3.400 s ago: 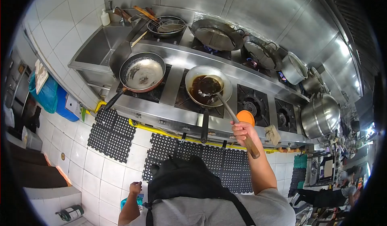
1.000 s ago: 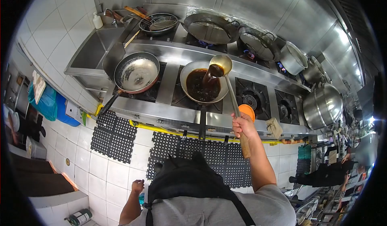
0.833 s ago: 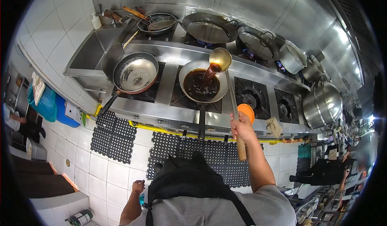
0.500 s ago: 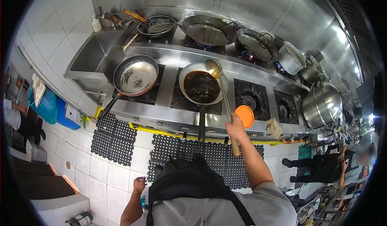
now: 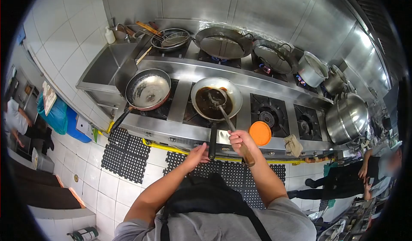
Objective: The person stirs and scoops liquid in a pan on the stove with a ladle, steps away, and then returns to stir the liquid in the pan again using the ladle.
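My right hand [image 5: 241,140] is closed around the wooden-ended handle of a ladle [image 5: 224,114]. The ladle's bowl rests in dark brown liquid [image 5: 204,102] inside a light-coloured frying pan [image 5: 233,90] on the front burner. Close beside the pan's black handle [image 5: 213,140] is my left hand [image 5: 197,156], open with its fingers stretched toward it; whether they touch is hard to tell. An orange round lid or shallow dish [image 5: 260,133] lies on the stove's front edge, right of my right hand.
A second frying pan [image 5: 148,89] sits at left. Woks [image 5: 223,43] and a pot [image 5: 312,69] stand on the lit rear burners. A steamer pot [image 5: 346,117] and a cloth [image 5: 293,146] are at right. Other people [image 5: 347,178] stand at both sides. Black mats [image 5: 124,156] cover floor tiles.
The ladle has gone from the pan's upper right rim down into the liquid, with my right hand shifting left. My left hand has risen from my side to the pan's handle.
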The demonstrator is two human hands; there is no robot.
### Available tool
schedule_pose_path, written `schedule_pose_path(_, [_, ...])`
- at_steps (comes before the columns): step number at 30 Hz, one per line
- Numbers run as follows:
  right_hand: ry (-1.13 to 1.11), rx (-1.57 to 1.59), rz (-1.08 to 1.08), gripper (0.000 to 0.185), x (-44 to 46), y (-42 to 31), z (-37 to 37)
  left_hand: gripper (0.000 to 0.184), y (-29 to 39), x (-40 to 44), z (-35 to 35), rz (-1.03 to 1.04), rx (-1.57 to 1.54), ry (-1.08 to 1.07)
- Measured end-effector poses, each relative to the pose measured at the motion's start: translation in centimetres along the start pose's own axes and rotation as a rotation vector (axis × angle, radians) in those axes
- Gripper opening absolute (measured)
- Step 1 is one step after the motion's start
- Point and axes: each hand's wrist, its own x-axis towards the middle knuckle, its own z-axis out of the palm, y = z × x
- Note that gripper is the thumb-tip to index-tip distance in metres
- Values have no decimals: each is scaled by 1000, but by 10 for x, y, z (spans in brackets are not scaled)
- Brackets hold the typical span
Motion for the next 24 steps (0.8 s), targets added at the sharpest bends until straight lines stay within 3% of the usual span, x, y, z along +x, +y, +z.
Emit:
schedule_pose_path(1, [-10, 3, -2, 15, -2, -5, -5, 52, 8, 5, 13, 3, 9, 4])
schedule_pose_path(4, [-278, 307, 171, 20, -7, -14, -16, 53, 27, 19, 36, -69, -361, -113])
schedule_pose_path(8, [-275, 257, 169, 19, -22, -23, -25, 39, 41, 28, 51, -201, -439, 4])
schedule_pose_path(11, [-175, 150, 134, 19, -34, -29, -26, 38, 34, 38, 44, -225, -505, -131])
schedule_pose_path(14, [15, -187, -5, 20, -48, -34, -21, 37, 30, 38, 47, -210, -445, -62])
schedule_pose_path(24, [173, -515, -247, 28, -73, -24, -5, 36, 36, 38, 49, -177, -341, 14])
